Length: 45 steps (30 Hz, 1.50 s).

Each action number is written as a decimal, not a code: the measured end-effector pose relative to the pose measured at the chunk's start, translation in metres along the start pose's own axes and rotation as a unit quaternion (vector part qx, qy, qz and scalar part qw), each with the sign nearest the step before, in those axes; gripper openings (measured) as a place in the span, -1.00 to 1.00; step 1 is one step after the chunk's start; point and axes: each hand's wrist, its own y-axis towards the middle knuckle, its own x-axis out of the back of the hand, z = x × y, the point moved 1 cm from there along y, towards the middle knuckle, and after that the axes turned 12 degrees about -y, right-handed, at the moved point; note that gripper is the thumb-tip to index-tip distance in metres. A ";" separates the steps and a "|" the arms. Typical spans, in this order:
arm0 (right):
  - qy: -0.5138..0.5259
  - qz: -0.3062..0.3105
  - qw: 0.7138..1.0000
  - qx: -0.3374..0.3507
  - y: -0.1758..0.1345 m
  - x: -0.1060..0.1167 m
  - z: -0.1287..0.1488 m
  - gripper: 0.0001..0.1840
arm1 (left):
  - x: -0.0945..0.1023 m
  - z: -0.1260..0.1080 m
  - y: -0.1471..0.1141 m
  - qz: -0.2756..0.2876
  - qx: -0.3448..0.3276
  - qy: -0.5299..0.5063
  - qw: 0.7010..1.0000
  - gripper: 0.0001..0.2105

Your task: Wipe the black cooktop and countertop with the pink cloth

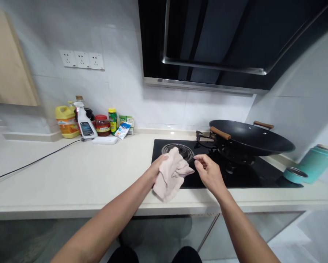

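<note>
A pale pink cloth (169, 179) hangs bunched and creased over the front left of the black gas stove (189, 182). My left hand (158, 166) grips it from the left side; the cloth covers most of those fingers. Just right of the cloth, my right hand (209, 171) hovers over the stove with curled fingers, thumb and forefinger tips close together. Whether anything small is between those tips I cannot make out. Behind the cloth, the left burner (184, 150) shows its round metal ring, partly covered.
A black wok (251, 140) with wooden handles sits on the right burner. At far right stand a teal flask (320, 162) and a teal cup (295, 175). Along the wall are a spray bottle (85, 122), a yellow jug (67, 122) and a red-lidded jar (102, 126). A black cable (43, 159) crosses the counter.
</note>
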 end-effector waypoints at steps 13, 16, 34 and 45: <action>-0.173 0.282 0.941 -0.077 0.019 -0.129 0.033 0.01 | 0.061 -0.053 -0.002 -0.001 -0.070 0.630 0.773 -0.63; -0.234 0.313 0.918 -0.068 0.022 -0.159 0.049 0.16 | 0.072 -0.072 -0.005 0.003 -0.048 0.682 0.730 -0.54; -0.340 0.249 0.905 -0.056 0.178 -0.286 0.002 -0.27 | 0.111 -0.091 -0.032 -0.084 -0.223 0.772 0.589 -0.69; -0.339 0.278 0.897 0.057 0.145 -0.252 0.013 -0.47 | 0.120 -0.099 -0.026 -0.128 -0.121 0.772 0.610 -0.65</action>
